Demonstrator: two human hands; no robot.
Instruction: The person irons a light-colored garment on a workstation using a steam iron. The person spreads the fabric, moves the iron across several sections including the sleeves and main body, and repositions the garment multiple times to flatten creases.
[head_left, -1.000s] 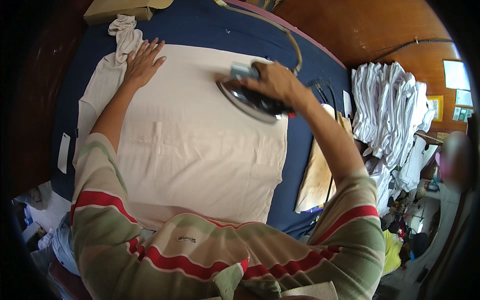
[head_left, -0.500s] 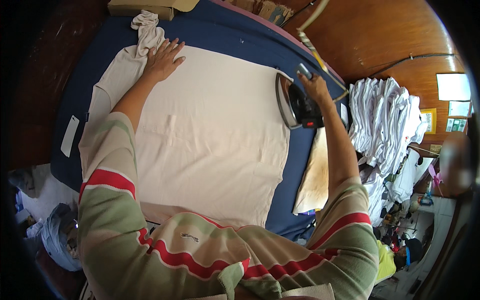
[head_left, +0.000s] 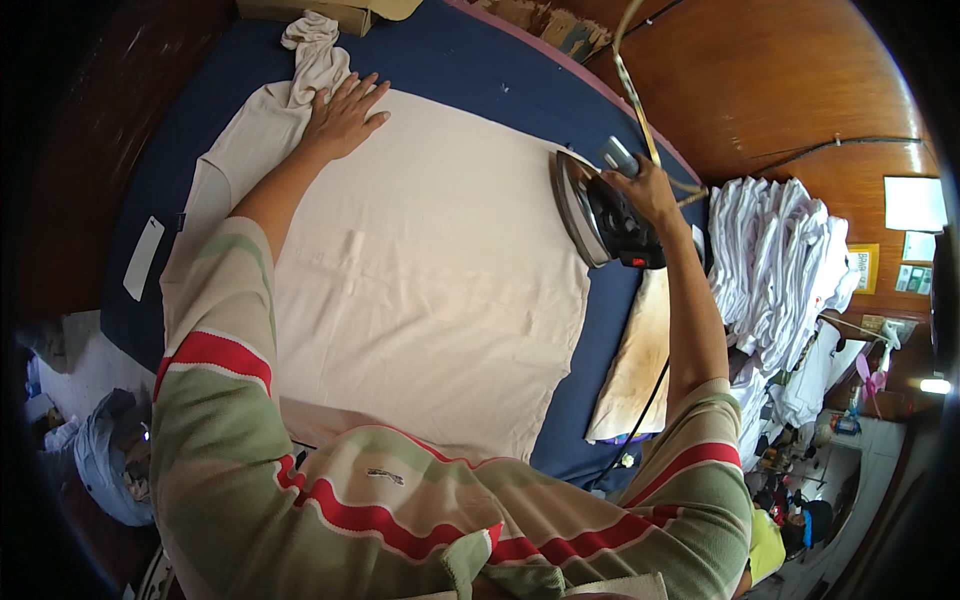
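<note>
A cream knit garment [head_left: 430, 220] lies spread over the dark blue padded table cover, with a few creases across its middle. My left hand [head_left: 347, 118] presses flat on its upper left part, fingers stretched out, beside a bunched sleeve [head_left: 316, 45]. At the garment's right edge is a black clothes iron [head_left: 622, 228] with a metal soleplate and a grey handle end. My right hand [head_left: 645, 188] is wrapped round the iron's handle. The iron looks tilted, and I cannot tell how much of its plate touches the cloth.
A scorched cream cloth [head_left: 628, 375] lies right of the garment, with a black cord running past it. Beyond the table's right side stands a stack of folded white garments [head_left: 765, 265]. A cardboard box [head_left: 345, 14] sits at the far left, a white tag [head_left: 143, 258] nearer.
The whole view has shifted slightly. My right hand and the iron stay by the garment's right edge, little changed against it. A black cord now shows by my right forearm. My left hand stays flat.
</note>
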